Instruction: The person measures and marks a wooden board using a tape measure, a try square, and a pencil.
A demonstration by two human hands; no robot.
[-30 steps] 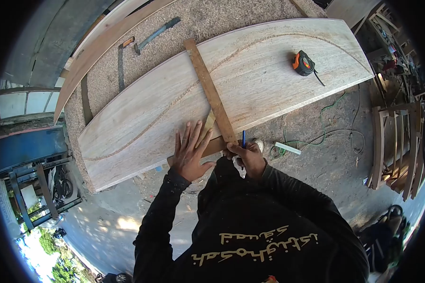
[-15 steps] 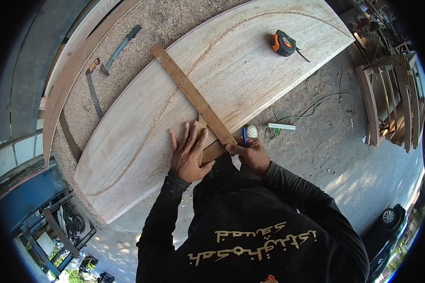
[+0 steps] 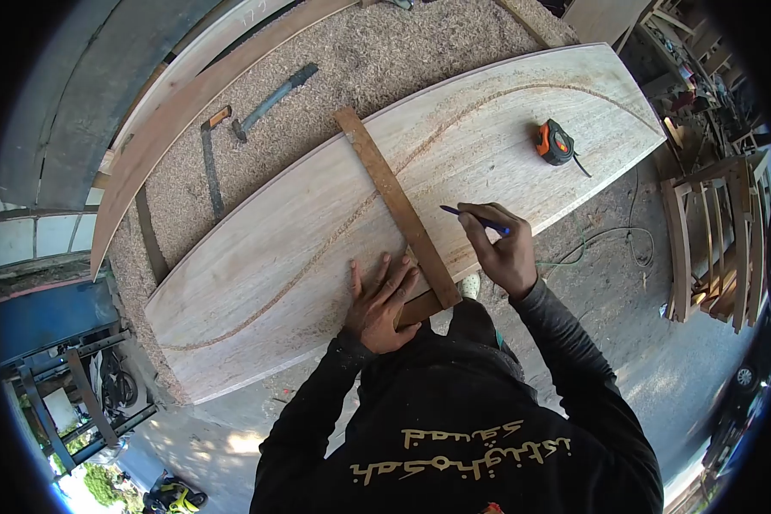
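A long pale wooden board [image 3: 283,223] with a curved upper edge and a carved wavy groove lies in front of me. Across it rests a wooden try square, its blade [image 3: 394,201] reaching past the curved edge and its stock [image 3: 421,307] at the near edge. My left hand [image 3: 381,307] lies with fingers spread on the board and the stock. Above the board, right of the blade, my right hand [image 3: 504,248] grips a blue pen [image 3: 488,224], its tip pointing left. An orange and black tape measure [image 3: 556,143] sits on the board's right part.
Wood shavings [image 3: 360,64] cover the surface behind the board, with a hammer [image 3: 272,101] and a handsaw [image 3: 212,163] on them. A curved plank [image 3: 171,128] stands at the left. Slatted wooden frames [image 3: 715,240] are at the right. A cable [image 3: 608,240] lies on the ground.
My right hand has left the square's near end and moved up and right over the board, with the pen now pointed left. My left hand remains at the stock. The whole view has shifted.
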